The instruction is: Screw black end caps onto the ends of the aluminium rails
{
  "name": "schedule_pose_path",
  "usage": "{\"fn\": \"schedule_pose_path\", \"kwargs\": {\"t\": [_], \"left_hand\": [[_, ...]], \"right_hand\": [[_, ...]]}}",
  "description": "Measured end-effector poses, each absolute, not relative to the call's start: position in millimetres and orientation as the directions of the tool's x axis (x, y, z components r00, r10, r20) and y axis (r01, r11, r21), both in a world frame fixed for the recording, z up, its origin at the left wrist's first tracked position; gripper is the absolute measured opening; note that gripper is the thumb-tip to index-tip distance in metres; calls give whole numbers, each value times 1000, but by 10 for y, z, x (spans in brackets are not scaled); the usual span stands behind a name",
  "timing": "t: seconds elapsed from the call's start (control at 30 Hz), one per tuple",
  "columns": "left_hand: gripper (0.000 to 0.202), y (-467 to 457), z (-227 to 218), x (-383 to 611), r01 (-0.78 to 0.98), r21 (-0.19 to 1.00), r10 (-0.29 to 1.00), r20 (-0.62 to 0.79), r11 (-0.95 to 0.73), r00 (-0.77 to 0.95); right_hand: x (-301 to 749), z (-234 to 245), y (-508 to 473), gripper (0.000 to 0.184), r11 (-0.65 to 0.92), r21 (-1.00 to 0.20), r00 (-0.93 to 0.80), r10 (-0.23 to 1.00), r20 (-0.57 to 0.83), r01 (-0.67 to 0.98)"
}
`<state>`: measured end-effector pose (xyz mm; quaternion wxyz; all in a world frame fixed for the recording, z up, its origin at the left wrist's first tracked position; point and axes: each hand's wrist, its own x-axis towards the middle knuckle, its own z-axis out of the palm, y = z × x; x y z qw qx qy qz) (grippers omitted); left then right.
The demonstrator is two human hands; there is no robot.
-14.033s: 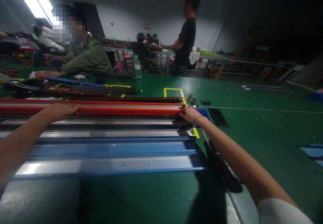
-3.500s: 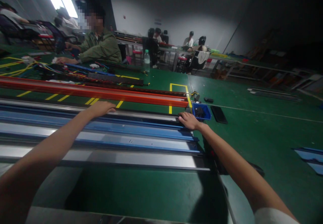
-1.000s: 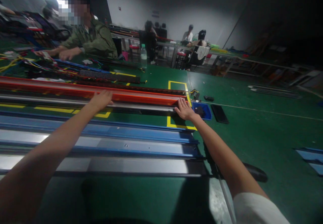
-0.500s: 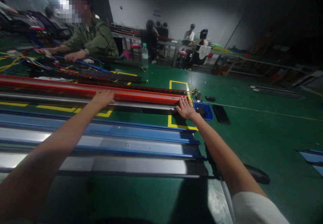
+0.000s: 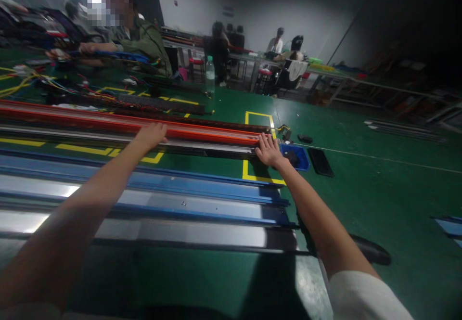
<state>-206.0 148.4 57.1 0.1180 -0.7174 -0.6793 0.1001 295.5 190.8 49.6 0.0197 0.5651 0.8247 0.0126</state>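
A long orange rail [image 5: 209, 132] runs across the green table, with a silver and black rail [image 5: 220, 148] along its near side. My left hand [image 5: 152, 135] lies over the orange rail near the middle of the view, fingers stretched forward. At the rail's right end, my right hand [image 5: 268, 150] rests with its fingers spread over the orange edge and the silver strip. Both palms face down, so their undersides are hidden. Closer to me lie long blue and silver panels [image 5: 224, 211], under my left forearm.
Right of my right hand are a blue tray [image 5: 305, 162] with dark parts and a black phone [image 5: 320, 161]. A water bottle [image 5: 210, 75] stands behind the rails. Loose wires [image 5: 27, 84] lie at the left, where a co-worker in a green jacket [image 5: 149, 43] handles a blue strip.
My hands stay in nearly the same places on the rails; the whole view shifts slightly. The co-worker's hands have risen, lifting the blue strip off the table.
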Motion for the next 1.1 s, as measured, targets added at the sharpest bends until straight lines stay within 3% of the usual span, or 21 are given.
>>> {"fn": "schedule_pose_path", "kwargs": {"t": [1.1], "left_hand": [[42, 1669, 667, -2056, 933, -349, 997, -31, -84, 78]], "right_hand": [[2917, 469, 1926, 64, 357, 12, -356, 929, 102, 934]]}}
